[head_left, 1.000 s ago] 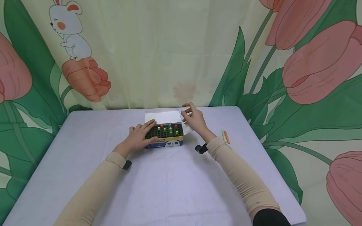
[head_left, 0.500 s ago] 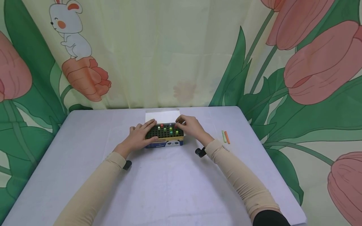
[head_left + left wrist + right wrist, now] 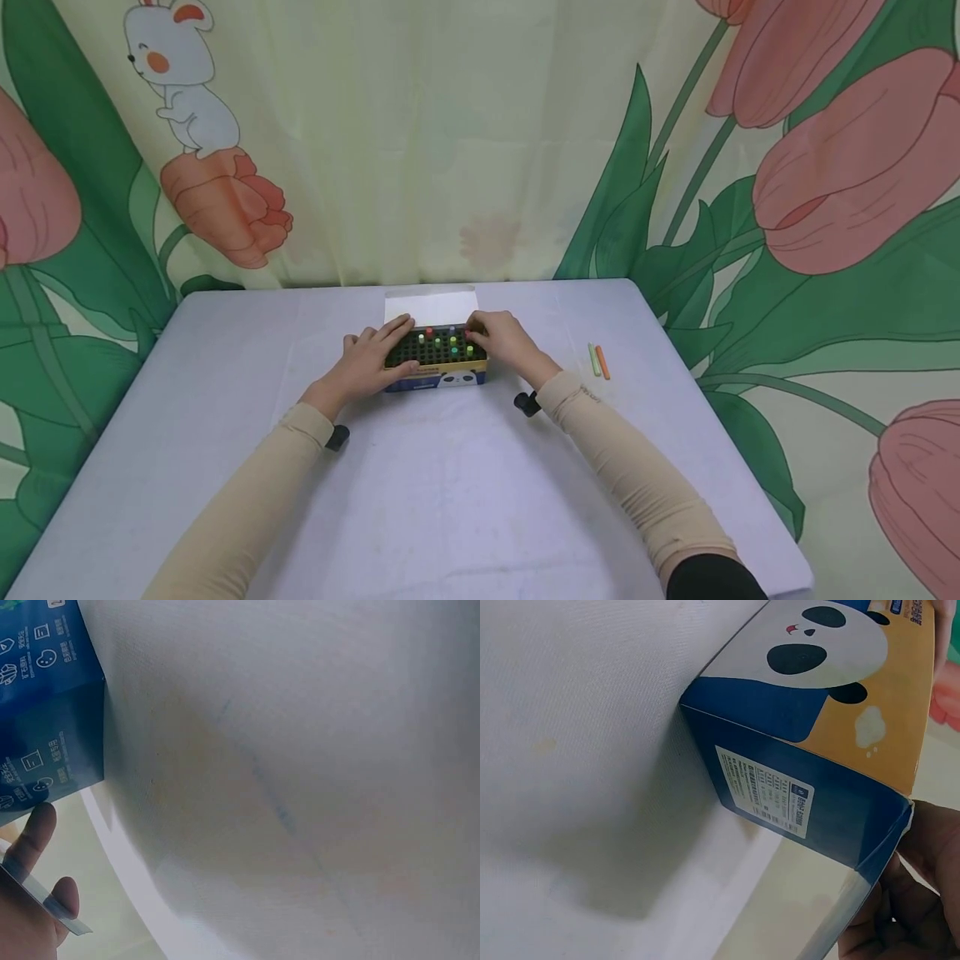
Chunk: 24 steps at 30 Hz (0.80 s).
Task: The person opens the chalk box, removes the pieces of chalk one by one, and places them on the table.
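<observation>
A blue and yellow chalk box (image 3: 435, 379) with a panda print stands mid-table. Its black holed insert (image 3: 408, 354) carries several coloured chalk sticks standing upright. My left hand (image 3: 363, 364) rests across the box's left end, fingers straight along the top and thumb near the front edge; the left wrist view catches two of its fingertips by the box's blue side (image 3: 52, 712). At the back right corner of the insert, my right hand (image 3: 504, 337) pinches a red chalk stick (image 3: 469, 336), its fingertips curled there. From the right wrist, that hand (image 3: 922, 892) shows behind the box corner, the chalk hidden.
The box's white lid flap (image 3: 431, 306) is folded back behind it. A green chalk stick (image 3: 594, 359) and an orange chalk stick (image 3: 603, 362) lie side by side on the white-covered table (image 3: 450, 500), right of the box. A patterned curtain (image 3: 420, 150) hangs behind the table.
My right hand has come down from above the box's right side to the red chalk stick at the insert's back right corner. The left hand has stayed in place.
</observation>
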Tool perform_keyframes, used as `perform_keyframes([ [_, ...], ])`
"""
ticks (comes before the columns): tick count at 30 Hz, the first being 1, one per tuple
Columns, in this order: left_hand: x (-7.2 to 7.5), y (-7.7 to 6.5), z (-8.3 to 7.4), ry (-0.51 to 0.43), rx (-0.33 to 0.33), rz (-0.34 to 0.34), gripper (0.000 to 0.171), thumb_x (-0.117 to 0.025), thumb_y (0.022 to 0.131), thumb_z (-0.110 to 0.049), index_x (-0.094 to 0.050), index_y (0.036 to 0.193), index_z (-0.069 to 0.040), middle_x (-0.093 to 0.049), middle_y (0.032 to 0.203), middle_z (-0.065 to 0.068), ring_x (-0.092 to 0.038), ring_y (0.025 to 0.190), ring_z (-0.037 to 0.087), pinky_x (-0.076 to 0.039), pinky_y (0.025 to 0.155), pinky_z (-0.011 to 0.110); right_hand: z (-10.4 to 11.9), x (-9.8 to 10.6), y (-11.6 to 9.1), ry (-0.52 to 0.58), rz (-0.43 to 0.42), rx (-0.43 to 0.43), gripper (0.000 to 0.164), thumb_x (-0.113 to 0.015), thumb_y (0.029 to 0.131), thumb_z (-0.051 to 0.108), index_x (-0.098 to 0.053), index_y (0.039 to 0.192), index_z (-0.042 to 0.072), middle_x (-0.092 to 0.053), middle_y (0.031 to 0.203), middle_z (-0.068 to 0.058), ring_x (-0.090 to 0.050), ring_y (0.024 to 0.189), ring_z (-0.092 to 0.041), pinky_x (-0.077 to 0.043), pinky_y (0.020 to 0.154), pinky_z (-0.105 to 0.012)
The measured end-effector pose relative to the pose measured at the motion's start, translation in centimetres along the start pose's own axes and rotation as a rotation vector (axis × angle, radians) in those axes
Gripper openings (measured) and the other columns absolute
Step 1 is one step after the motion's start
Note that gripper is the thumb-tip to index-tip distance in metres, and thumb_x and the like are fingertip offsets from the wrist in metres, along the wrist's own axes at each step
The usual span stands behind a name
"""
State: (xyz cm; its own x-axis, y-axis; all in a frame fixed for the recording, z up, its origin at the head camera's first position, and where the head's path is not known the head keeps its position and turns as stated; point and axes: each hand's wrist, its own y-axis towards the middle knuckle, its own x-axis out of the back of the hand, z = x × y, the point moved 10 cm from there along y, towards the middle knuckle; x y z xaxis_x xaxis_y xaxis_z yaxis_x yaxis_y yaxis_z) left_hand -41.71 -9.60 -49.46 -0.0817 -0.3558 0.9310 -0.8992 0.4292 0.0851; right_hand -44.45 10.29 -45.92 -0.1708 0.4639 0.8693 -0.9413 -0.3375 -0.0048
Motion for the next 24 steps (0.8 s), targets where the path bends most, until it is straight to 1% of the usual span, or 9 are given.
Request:
perform_keyframes([
  [5, 0.26, -0.05, -0.08, -0.004, -0.001, -0.006, 0.085, -0.056, 0.099, -0.065, -0.024, 0.167, -0.025, -0.021, 0.173, -0.003, -0.05, 0.123, 0.037, -0.03, 0.096, 0.062, 0.64, 0.22, -0.26, -0.001, -0.008, 0.043, 0.017, -0.061, 0.106, 0.019, -0.071, 0.116, 0.011, -0.076, 0.108, -0.005, -0.068, 0.091, -0.017, -0.055, 0.078, -0.033],
  [9, 0.23, -0.04, -0.17, -0.005, -0.004, -0.002, 0.085, -0.055, 0.099, -0.066, -0.023, 0.167, -0.025, -0.02, 0.173, -0.003, -0.05, 0.122, 0.036, -0.03, 0.095, 0.061, 0.81, 0.15, -0.3, -0.037, -0.003, 0.062, 0.017, -0.058, 0.107, 0.02, -0.069, 0.117, 0.012, -0.076, 0.107, -0.004, -0.066, 0.086, -0.015, -0.053, 0.074, -0.031],
  [16, 0.27, 0.08, -0.09, -0.016, 0.006, 0.002, 0.086, -0.055, 0.099, -0.066, -0.021, 0.168, -0.026, -0.018, 0.174, -0.004, -0.049, 0.125, 0.037, -0.029, 0.097, 0.062, 1.04, 0.35, 0.12, -0.081, 0.005, 0.08, 0.017, -0.053, 0.109, 0.022, -0.064, 0.119, 0.012, -0.074, 0.104, -0.005, -0.063, 0.08, -0.017, -0.051, 0.071, -0.032],
  [24, 0.25, 0.03, -0.15, -0.019, 0.005, 0.019, 0.085, -0.055, 0.1, -0.064, -0.021, 0.168, -0.025, -0.019, 0.174, -0.003, -0.049, 0.124, 0.037, -0.029, 0.097, 0.061, 0.81, 0.02, 0.37, -0.117, 0.017, 0.071, 0.019, -0.049, 0.111, 0.026, -0.06, 0.123, 0.015, -0.072, 0.098, -0.005, -0.058, 0.071, -0.017, -0.046, 0.065, -0.03],
])
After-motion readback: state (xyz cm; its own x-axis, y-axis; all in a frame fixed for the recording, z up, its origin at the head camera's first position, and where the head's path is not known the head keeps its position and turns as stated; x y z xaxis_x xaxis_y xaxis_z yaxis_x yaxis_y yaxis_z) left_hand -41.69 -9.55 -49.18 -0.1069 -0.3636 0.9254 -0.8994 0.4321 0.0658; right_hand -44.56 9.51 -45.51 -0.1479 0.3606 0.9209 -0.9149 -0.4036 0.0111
